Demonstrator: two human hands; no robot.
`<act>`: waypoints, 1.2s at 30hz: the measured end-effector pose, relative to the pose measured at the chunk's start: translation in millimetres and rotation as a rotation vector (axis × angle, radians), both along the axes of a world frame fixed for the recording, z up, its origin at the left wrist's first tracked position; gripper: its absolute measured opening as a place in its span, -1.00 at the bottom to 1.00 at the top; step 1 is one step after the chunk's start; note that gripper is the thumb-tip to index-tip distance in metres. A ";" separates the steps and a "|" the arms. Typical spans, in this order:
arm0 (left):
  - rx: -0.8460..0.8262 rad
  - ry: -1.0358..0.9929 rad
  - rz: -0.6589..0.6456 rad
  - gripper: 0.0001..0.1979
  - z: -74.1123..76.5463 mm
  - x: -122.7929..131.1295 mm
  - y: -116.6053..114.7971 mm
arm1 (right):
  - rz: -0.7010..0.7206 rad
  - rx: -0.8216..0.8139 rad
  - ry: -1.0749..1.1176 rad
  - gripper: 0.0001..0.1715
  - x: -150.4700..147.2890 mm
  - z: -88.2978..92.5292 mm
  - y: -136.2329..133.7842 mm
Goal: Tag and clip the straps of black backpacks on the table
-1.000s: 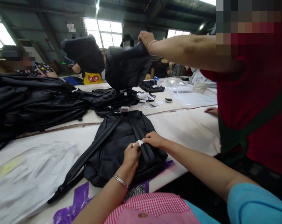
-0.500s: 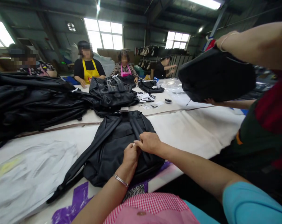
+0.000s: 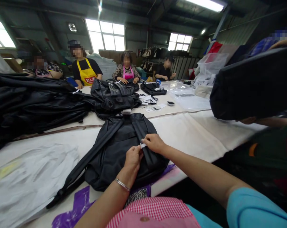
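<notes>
In the head view, my one feed, I have a soft, black, leather-look backpack (image 3: 116, 153) lying flat near the close edge of the long white-covered table (image 3: 181, 133), right in front of the wearer, its strap side up. Its long axis runs away from me across the table, top end at the far side and broad base toward the wearer; one long black shoulder strap (image 3: 74, 177) trails off toward the lower left. The left hand (image 3: 133, 157) is closed to a pinch, thumb against curled fingers, on a small ragged white strip (image 3: 143, 145) above the backpack's lower right part. The right hand (image 3: 154, 143) comes in from the other side, fingers curled and nearly closed, pinching the strip's upper end. I see crumpled white sheeting (image 3: 39, 177) to the left, shiny purple plastic (image 3: 80, 202) by the near edge, and scattered white paper tags (image 3: 148, 99) beyond the backpack.
</notes>
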State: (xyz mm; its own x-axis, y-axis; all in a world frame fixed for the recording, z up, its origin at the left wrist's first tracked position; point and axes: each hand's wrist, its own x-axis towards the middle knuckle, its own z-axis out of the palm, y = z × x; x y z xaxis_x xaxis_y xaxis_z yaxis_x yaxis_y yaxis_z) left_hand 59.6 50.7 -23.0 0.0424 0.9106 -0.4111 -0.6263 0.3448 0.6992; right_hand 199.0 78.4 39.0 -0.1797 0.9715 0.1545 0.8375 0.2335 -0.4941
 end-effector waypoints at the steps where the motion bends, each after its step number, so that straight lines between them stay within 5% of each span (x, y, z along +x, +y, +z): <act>1: -0.005 -0.012 -0.003 -0.75 1.8 -0.5 -0.3 | -0.036 0.004 0.013 -0.56 5.0 1.1 1.0; 5: -0.046 -0.060 -0.032 -0.83 10.2 -0.3 -1.0 | -0.084 -0.216 -0.028 -0.32 21.8 0.4 5.1; 8: -0.087 -0.046 -0.101 -0.94 14.6 1.1 -0.1 | -0.106 -0.359 0.007 -0.33 22.6 -2.3 5.4; 14: -0.163 -0.041 -0.280 -0.80 18.7 -1.2 2.9 | -0.117 -0.338 0.178 -0.51 15.8 -3.5 2.3; 21: -0.113 0.113 -0.167 -0.86 16.8 10.6 4.6 | -0.070 -0.408 0.416 -0.49 27.1 -23.3 0.9; 25: -0.033 0.305 -0.242 -0.85 22.0 9.9 4.8 | -0.088 -0.455 0.378 -0.49 33.9 -28.6 1.6; 31: 0.361 0.650 -0.164 -0.64 40.3 -32.7 -14.7 | -0.076 -0.138 0.012 -0.66 31.7 6.1 -15.1; 36: 0.670 1.069 -0.397 -0.67 47.1 -86.3 -43.2 | 0.301 0.186 -0.111 -0.49 7.5 29.3 -50.0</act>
State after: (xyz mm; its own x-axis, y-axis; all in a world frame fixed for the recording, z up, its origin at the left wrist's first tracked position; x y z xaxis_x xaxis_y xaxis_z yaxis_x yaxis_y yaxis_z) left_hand -26.8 7.4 24.1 0.2903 0.9501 0.1137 0.3993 -0.2283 0.8879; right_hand 206.5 28.4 68.3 -0.4786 0.8299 0.2866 0.7639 0.5545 -0.3300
